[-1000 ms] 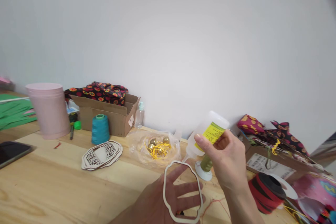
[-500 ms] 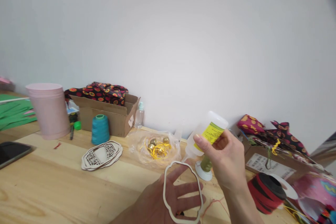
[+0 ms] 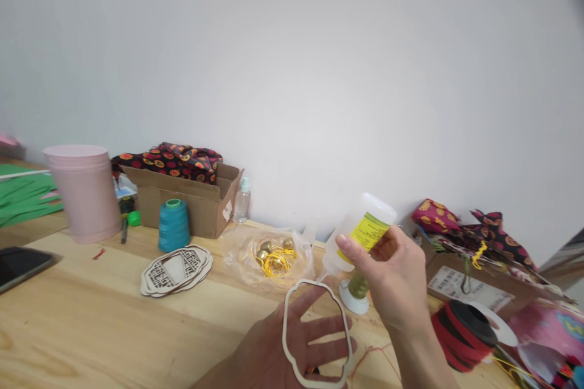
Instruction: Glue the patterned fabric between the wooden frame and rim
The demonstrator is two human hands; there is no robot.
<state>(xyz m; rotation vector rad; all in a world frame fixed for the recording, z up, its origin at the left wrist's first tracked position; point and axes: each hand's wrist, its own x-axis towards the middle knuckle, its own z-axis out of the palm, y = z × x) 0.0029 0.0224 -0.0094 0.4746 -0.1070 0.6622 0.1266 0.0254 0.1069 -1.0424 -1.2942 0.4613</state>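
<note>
My left hand point(image 3: 298, 337) lies palm up with its fingers spread, holding a thin, scallop-edged wooden frame point(image 3: 285, 328) across the palm. Through the frame's opening the palm and fingers show. My right hand point(image 3: 395, 270) is closed around a translucent squeeze bottle point(image 3: 367, 231) with a yellow label. Tilted upside down, the bottle has its nozzle pointing down to the left, at the frame's upper edge. Whether the tip touches the wood I cannot tell. Behind the bottle stands a spool of olive thread point(image 3: 358, 285), partly hidden by my right hand.
Left of my hands lie stacked wooden cutouts point(image 3: 176, 270), with a teal thread cone point(image 3: 174, 226) behind. A plastic bag of bells and yellow cord point(image 3: 274, 255) sits ahead. Cardboard boxes point(image 3: 182, 209), a pink bin point(image 3: 84, 194), a phone point(image 3: 22, 266) and a red-black ribbon roll point(image 3: 460, 334) surround them.
Almost nothing differs. The wooden frame and my left hand have shifted very slightly to the left; the bottle stays tilted in my right hand.
</note>
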